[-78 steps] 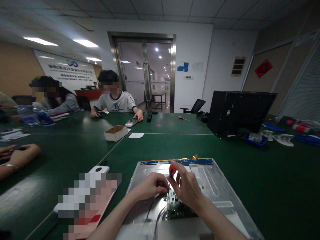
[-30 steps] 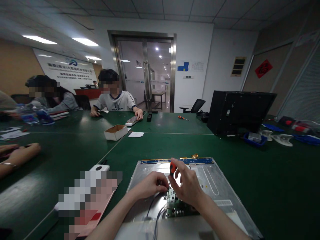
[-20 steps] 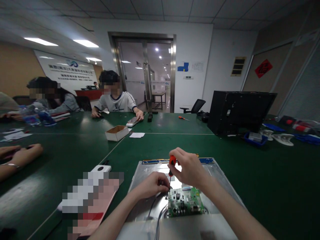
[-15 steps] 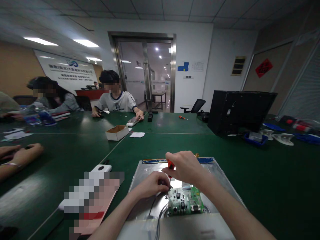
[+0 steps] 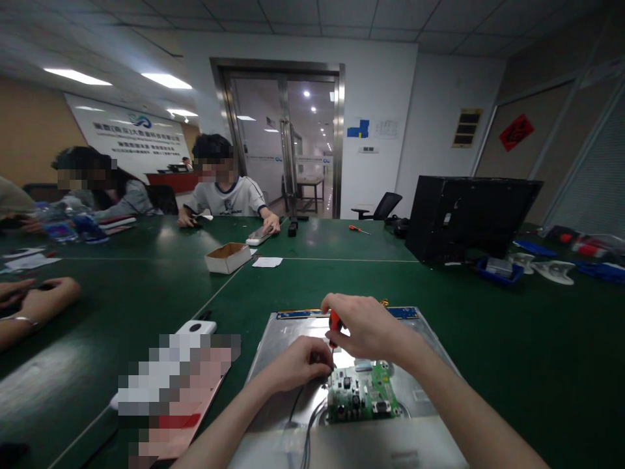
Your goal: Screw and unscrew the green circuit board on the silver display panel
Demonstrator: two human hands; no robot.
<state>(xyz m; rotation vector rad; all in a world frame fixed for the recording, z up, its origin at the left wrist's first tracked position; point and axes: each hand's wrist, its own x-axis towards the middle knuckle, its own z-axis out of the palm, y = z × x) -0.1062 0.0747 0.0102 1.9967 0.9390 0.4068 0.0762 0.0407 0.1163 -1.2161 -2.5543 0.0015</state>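
Observation:
A green circuit board lies on the silvery metal back of a flat panel in front of me. My right hand is closed around the red handle of a screwdriver, held upright with its shaft pointing down at the board's upper left corner. Beside the tip, my left hand has its fingers pinched together at that same corner; what they hold, if anything, is hidden. Grey cables run from the board's left side towards me. A blue strip board lines the panel's far edge.
To the left lie a white device and a pink, partly blurred flat item. Farther off are an open small box, another screwdriver, a black monitor and a blue tray. Other people sit across and at left.
The right hand and screwdriver have shifted very slightly, with the fingers placed a little differently on the handle. My left hand stays at the board's corner.

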